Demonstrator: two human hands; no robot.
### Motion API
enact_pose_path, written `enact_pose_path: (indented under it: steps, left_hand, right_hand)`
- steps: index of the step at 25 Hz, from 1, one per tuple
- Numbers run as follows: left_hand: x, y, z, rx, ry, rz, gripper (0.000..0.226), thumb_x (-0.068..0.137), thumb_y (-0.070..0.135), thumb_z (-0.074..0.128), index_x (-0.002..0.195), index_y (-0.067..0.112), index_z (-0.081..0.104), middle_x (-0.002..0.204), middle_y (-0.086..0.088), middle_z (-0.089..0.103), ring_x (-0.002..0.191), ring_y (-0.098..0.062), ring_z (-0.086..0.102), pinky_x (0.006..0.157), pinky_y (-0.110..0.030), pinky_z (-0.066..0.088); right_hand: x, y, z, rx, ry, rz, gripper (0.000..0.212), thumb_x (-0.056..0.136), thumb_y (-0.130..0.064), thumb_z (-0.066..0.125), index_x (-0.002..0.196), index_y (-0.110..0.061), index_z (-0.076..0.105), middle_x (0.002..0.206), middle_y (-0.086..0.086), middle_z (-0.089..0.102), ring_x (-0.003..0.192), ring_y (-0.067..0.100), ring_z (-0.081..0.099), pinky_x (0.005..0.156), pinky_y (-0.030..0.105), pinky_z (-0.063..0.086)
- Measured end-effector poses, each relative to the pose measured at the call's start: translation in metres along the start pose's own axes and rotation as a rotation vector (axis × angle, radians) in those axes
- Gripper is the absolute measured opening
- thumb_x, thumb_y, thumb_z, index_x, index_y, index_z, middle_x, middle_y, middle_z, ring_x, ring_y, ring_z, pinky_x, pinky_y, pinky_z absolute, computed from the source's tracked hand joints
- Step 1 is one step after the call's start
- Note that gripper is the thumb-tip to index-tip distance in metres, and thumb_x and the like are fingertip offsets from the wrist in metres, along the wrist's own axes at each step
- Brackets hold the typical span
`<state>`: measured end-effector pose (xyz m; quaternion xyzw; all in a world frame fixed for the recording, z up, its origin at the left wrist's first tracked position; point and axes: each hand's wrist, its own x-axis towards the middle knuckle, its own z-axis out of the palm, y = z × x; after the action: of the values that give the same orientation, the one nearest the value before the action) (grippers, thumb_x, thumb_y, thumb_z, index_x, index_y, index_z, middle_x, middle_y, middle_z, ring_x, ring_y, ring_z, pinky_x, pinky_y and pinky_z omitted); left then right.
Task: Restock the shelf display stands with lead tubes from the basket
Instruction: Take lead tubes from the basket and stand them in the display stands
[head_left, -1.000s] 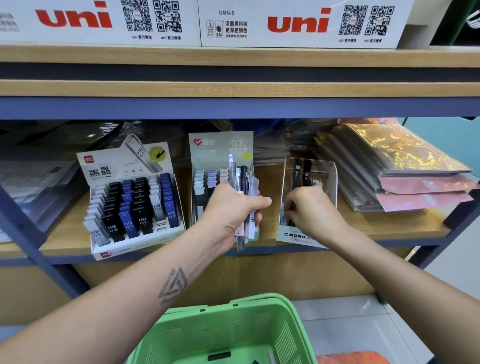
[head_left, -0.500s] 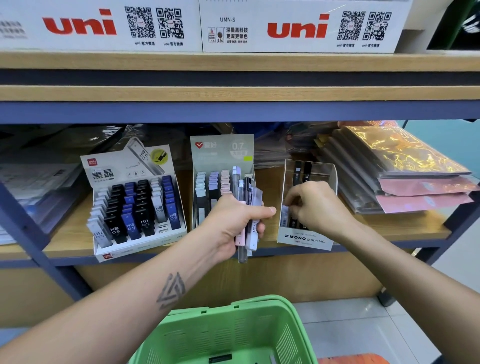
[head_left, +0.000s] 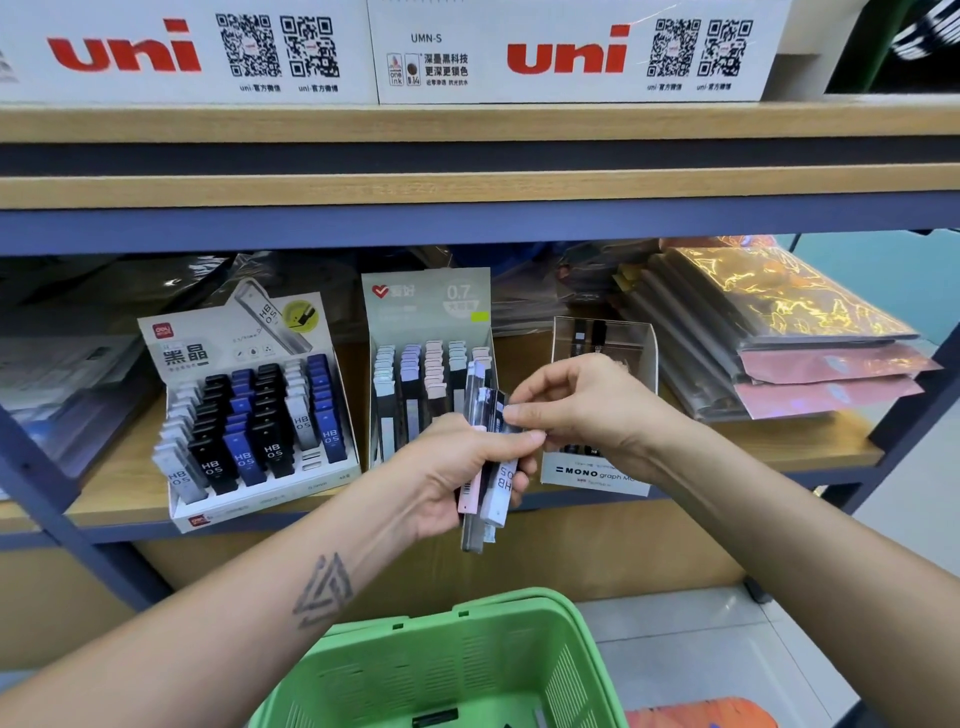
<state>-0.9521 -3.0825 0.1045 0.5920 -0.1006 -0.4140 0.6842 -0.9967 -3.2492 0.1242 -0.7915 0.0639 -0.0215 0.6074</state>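
Left hand (head_left: 457, 470) grips a bundle of lead tubes (head_left: 488, 462) in front of the shelf (head_left: 130, 483), fingers curled round the middle of the bundle. Right hand (head_left: 587, 410) meets it from the right, thumb and forefinger pinching the upper part of one dark tube in the bundle. How many tubes the bundle holds cannot be made out; the fingers cover their middles.

Long axis of the tubes runs near upright, upper ends leaning slightly away from the camera, lower ends hanging below the left hand. They are slim, flat-sided plastic cases: one pink, one pale marked "HB 05", one clear, one dark.

Three cardboard display stands sit on the wooden shelf. Left stand (head_left: 249, 415) holds stepped rows of black, blue and grey tubes, all tilted back. Middle stand (head_left: 428, 364), marked 0.7, holds pastel-capped tubes; the hands hide its lower front. Right stand (head_left: 602, 405), printed "MONO graph", is largely covered by the right hand; two dark tubes show at its back.

Glossy plastic sleeves (head_left: 779, 332) lie stacked at the right of the shelf. White boxes (head_left: 571, 52) printed "uni" are cut off at the top edge. Green slotted plastic basket (head_left: 441, 670) sits below the hands, cut off at the bottom; its contents are barely visible.
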Motion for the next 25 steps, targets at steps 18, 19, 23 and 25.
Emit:
enact_pose_path:
  steps: [18, 19, 23, 25]
  left_hand:
    - [-0.045, 0.038, -0.066, -0.028, 0.248, 0.09, 0.023, 0.097, 0.022, 0.064, 0.09, 0.001, 0.064, 0.067, -0.019, 0.062, 0.046, -0.019, 0.052, 0.043, -0.022, 0.045]
    - [-0.049, 0.041, -0.075, -0.073, 0.293, 0.084, 0.025, 0.098, 0.024, 0.061, 0.085, 0.003, 0.061, 0.065, -0.018, 0.062, 0.044, -0.019, 0.052, 0.042, -0.021, 0.045]
    - [-0.068, 0.053, -0.122, -0.213, 0.443, 0.068, 0.021, 0.101, 0.023, 0.054, 0.084, 0.01, 0.053, 0.061, -0.012, 0.06, 0.042, -0.016, 0.052, 0.039, -0.019, 0.043]
    - [-0.081, 0.055, -0.143, -0.225, 0.482, 0.063, 0.021, 0.101, 0.021, 0.052, 0.083, 0.011, 0.051, 0.06, -0.01, 0.059, 0.042, -0.015, 0.051, 0.038, -0.019, 0.043]
  right_hand:
    - [0.025, -0.026, 0.053, -0.471, -0.247, -0.33, 0.01, 0.094, -0.012, 0.069, 0.104, -0.013, 0.067, 0.084, 0.004, 0.075, 0.076, 0.017, 0.072, 0.079, 0.041, 0.059]
    - [0.028, -0.029, 0.061, -0.39, -0.247, -0.292, 0.007, 0.095, -0.009, 0.068, 0.101, -0.011, 0.065, 0.084, 0.007, 0.076, 0.077, 0.021, 0.073, 0.082, 0.045, 0.06]
    - [0.042, -0.043, 0.088, -0.191, -0.067, -0.288, 0.004, 0.088, -0.013, 0.075, 0.09, -0.011, 0.072, 0.081, -0.001, 0.071, 0.073, 0.008, 0.064, 0.074, 0.027, 0.052]
    - [0.049, -0.048, 0.105, -0.21, 0.0, -0.335, 0.005, 0.086, -0.013, 0.077, 0.087, -0.013, 0.072, 0.08, 0.002, 0.069, 0.07, 0.005, 0.06, 0.07, 0.022, 0.051]
